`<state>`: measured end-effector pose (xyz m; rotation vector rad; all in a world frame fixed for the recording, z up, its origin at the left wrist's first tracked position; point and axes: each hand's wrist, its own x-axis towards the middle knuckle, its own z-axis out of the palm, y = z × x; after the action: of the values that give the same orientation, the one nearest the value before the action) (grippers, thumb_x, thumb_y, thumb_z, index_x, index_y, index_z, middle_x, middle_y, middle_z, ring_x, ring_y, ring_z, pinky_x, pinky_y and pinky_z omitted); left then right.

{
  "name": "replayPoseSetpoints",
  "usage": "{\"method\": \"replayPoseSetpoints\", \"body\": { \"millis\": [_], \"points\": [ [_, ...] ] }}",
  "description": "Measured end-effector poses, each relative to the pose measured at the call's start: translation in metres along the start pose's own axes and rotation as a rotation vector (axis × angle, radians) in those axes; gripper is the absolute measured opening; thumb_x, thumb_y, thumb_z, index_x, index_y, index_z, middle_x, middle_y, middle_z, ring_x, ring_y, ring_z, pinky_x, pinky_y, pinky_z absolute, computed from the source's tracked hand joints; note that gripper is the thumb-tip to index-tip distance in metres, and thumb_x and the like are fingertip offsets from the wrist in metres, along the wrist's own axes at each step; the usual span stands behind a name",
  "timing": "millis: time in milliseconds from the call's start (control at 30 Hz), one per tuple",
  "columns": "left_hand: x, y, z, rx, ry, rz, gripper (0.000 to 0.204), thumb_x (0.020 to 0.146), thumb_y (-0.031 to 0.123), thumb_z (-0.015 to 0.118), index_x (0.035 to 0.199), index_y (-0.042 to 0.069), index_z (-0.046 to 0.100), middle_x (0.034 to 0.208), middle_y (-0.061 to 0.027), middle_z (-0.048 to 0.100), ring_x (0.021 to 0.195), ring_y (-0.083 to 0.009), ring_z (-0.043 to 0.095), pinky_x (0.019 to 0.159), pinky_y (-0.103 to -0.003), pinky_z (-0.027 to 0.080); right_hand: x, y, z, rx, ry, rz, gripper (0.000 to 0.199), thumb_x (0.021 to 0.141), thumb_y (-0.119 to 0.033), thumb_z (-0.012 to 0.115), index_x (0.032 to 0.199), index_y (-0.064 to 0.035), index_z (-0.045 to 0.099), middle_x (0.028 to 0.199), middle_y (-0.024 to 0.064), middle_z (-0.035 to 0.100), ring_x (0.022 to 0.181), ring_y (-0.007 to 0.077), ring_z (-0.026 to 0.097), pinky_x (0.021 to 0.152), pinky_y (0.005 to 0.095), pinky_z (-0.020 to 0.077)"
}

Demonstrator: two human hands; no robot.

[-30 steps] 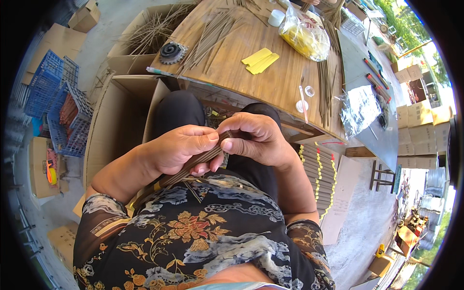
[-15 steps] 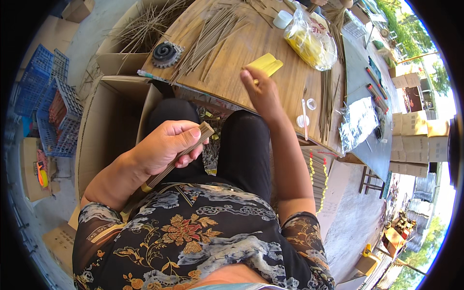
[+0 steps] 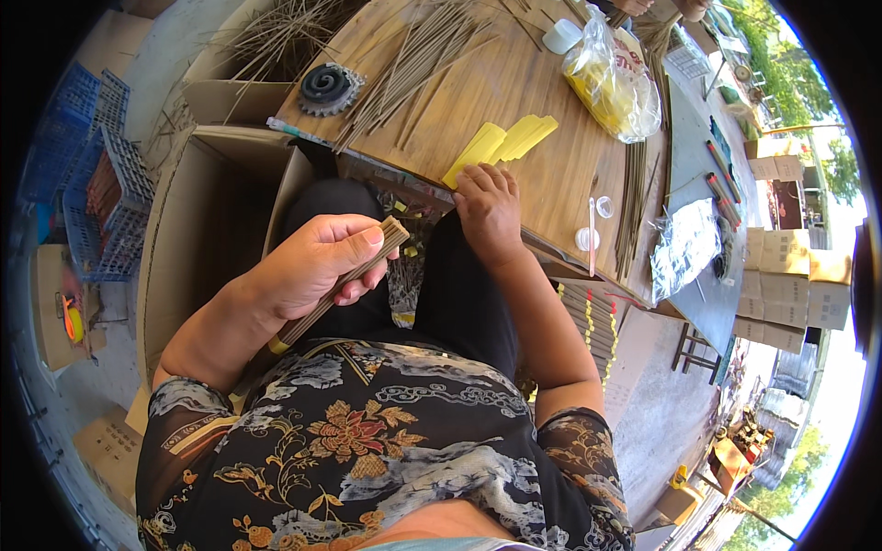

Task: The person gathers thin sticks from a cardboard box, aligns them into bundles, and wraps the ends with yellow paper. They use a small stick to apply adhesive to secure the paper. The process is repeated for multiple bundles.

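My left hand is closed around a bundle of brown incense sticks, held slantwise over my lap with its blunt end up by the thumb. Lower down, a yellow band goes round the bundle; the rest of it runs out of sight by my forearm. At the near edge of the wooden table, my right hand lies palm down, fingers stretched onto yellow paper strips. One strip slants left from under the fingertips, which partly cover it.
Loose incense sticks and a dark coil lie on the wooden table. Farther right are a plastic bag with yellow contents, small clear lids and foil. An open cardboard box stands at my left; another person's hands show at the top.
My right hand has come down and nearer to me, its fingers now spread on the yellow strips. The strips have fanned apart. My left hand keeps its hold on the bundle.
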<state>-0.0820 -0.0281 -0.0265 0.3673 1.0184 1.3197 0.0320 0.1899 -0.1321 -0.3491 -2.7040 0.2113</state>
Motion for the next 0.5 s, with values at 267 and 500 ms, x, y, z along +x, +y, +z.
{"method": "replayPoseSetpoints", "body": {
  "millis": [267, 500],
  "points": [
    [-0.008, -0.005, -0.002, 0.036, 0.001, 0.030, 0.031, 0.089, 0.033, 0.049, 0.092, 0.002, 0.053, 0.064, -0.0031, 0.051, 0.046, -0.0051, 0.042, 0.042, -0.015, 0.035, 0.008, 0.006, -0.004, 0.102, 0.068, 0.021, 0.011, 0.075, -0.013, 0.061, 0.084, -0.0083, 0.063, 0.091, 0.0059, 0.063, 0.088, 0.0246, 0.058, 0.078, 0.0340, 0.0440],
    [-0.015, -0.006, 0.000, 0.040, -0.007, 0.042, 0.031, 0.089, 0.032, 0.049, 0.092, 0.002, 0.053, 0.064, -0.0024, 0.051, 0.047, -0.0044, 0.042, 0.043, -0.015, 0.035, 0.018, 0.008, -0.002, 0.385, 0.132, 0.340, 0.008, 0.074, -0.014, 0.061, 0.074, -0.0066, 0.062, 0.081, 0.0070, 0.062, 0.077, 0.0270, 0.059, 0.068, 0.0343, 0.0463]
  ]
}}
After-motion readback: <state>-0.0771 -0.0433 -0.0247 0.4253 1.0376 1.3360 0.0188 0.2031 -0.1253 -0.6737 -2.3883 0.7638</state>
